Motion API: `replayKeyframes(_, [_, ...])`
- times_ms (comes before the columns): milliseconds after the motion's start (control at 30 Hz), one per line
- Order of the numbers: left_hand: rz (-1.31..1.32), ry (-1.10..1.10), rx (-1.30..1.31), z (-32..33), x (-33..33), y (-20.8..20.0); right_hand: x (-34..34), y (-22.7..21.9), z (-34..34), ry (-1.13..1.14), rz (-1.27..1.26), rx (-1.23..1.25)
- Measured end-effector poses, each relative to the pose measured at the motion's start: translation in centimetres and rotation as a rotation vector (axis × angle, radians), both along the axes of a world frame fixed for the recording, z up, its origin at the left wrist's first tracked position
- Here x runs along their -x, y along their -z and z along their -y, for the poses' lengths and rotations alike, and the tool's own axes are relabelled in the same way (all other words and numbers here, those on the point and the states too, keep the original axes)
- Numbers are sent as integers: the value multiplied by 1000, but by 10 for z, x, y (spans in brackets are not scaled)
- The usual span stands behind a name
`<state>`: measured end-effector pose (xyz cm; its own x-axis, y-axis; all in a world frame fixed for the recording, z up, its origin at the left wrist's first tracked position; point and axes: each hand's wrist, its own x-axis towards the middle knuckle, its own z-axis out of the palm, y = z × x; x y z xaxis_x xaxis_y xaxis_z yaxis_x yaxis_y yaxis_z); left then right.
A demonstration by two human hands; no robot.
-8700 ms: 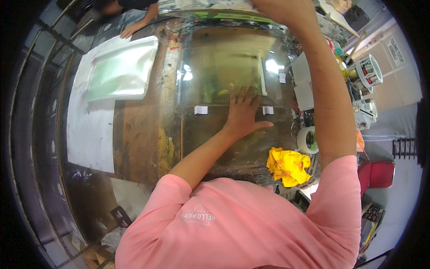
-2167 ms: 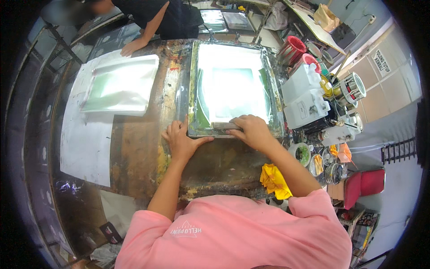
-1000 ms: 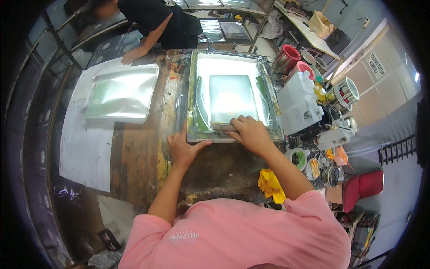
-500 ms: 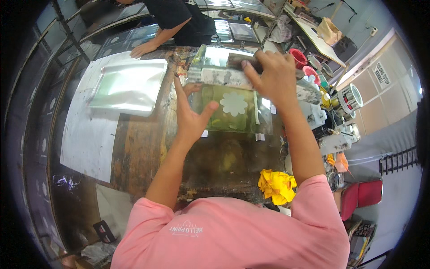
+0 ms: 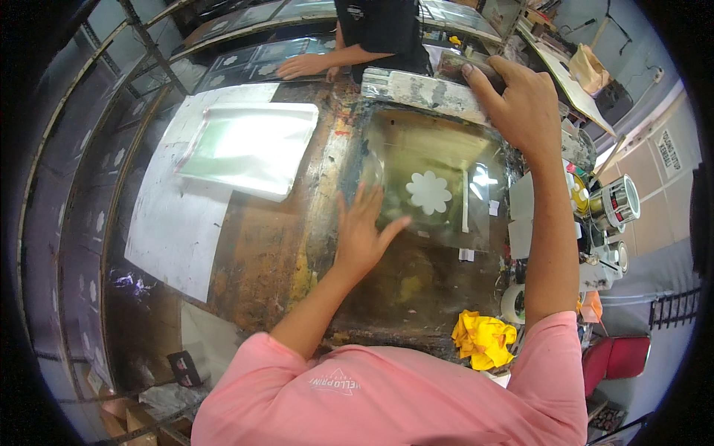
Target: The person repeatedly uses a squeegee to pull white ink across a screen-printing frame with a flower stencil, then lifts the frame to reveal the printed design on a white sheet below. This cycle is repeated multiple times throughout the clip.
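A clear plastic sheet lies flat on the dark worktable, with a white flower shape (image 5: 428, 193) and a white strip (image 5: 465, 201) showing on it. My left hand (image 5: 361, 230) is open beside the sheet's left edge, fingers spread and slightly blurred. Beyond the sheet, a paint-stained screen frame (image 5: 431, 93) is tilted up, its near bar facing me. My right hand (image 5: 520, 104) is closed at the top of that frame around a brown wooden-handled squeegee (image 5: 457, 67); the fingertips and the squeegee's lower part are hidden.
A shiny stack of clear sheets (image 5: 249, 149) rests on white paper (image 5: 167, 223) at left. A crumpled yellow cloth (image 5: 483, 340) and a tape roll (image 5: 513, 303) are near right. Cans (image 5: 616, 201) crowd the right side. Another person's hand (image 5: 301, 67) reaches beyond the table.
My right hand has raised the screen frame away from me, uncovering the sheet. My left hand has dropped from the frame's side to the sheet's left edge. The other person has shifted right.
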<state>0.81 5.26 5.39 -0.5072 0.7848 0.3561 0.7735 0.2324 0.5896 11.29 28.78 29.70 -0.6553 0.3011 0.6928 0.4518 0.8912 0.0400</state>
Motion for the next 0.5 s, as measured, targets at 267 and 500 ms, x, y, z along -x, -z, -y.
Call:
replayKeyframes(267, [-98, -211, -178, -2, 85, -40, 0, -6, 6, 26, 16, 34])
replayKeyframes(500, [-198, -416, -86, 38, 213, -22, -2, 0, 12, 15, -21, 59])
